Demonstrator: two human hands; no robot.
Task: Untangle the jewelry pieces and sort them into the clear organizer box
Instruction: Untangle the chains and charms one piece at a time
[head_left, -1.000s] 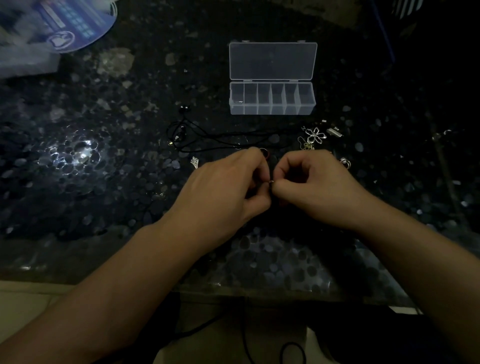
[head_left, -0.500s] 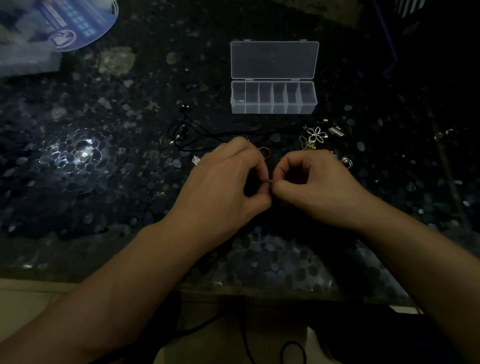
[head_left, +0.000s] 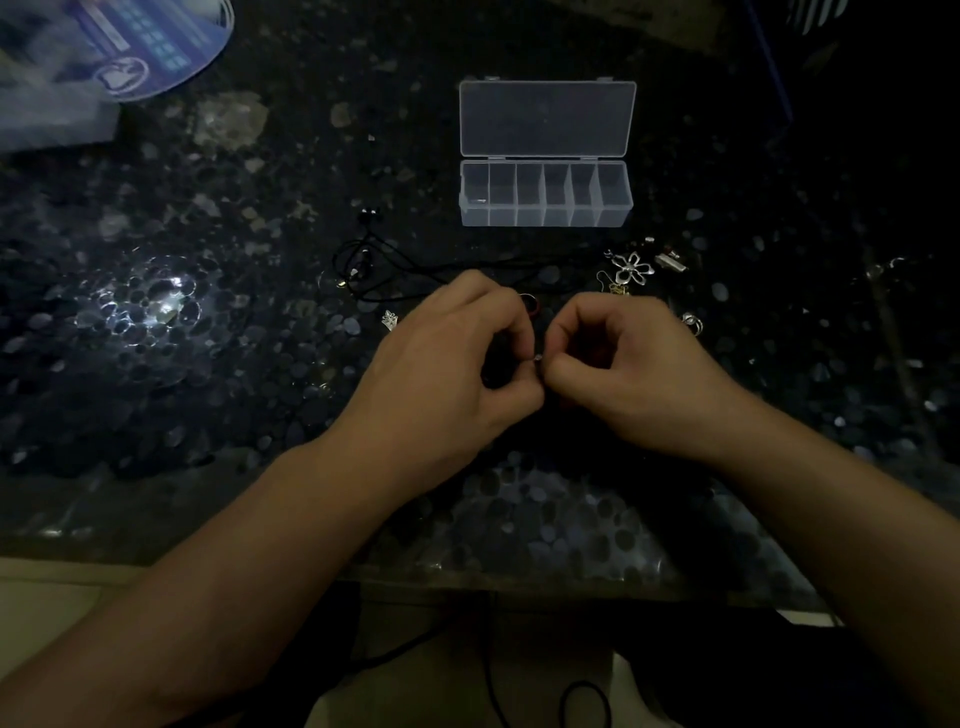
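The scene is dim, lit mainly by one bright glare patch (head_left: 156, 296) on the left of a dark bench (head_left: 208, 395) whose glossy top shows a pattern of pale, pebble-like ovals. At its near edge the bench ends in a lighter strip, and below that lie a pale floor and a thin dark cable (head_left: 488, 670). The left hand (head_left: 447, 374) and the right hand (head_left: 628, 374) meet over the middle of the bench, fingers curled, thumb and forefinger tips of each pressed against a tiny shiny piece (head_left: 538, 357) pinched between them; what the piece is cannot be told. Just beyond the knuckles a small red ring (head_left: 531, 301) peeks out, and a tangle of black cord (head_left: 374, 270) loops across the bench to the left of it, with a small silver charm (head_left: 388, 318) near the left hand. To the right lie a silver flower pendant (head_left: 631, 267), a small silver bar-shaped piece (head_left: 671, 261) beside it, and a silver ring (head_left: 693, 323) close to the right hand. The clear organizer box (head_left: 545, 195) stands farther back, well apart from the hands, its lid (head_left: 546, 118) open flat behind a row of six compartments; the leftmost holds a small speck, the others look bare. In the far left corner a blue printed disc (head_left: 150, 47) rests on a pale blurred package (head_left: 52, 114).
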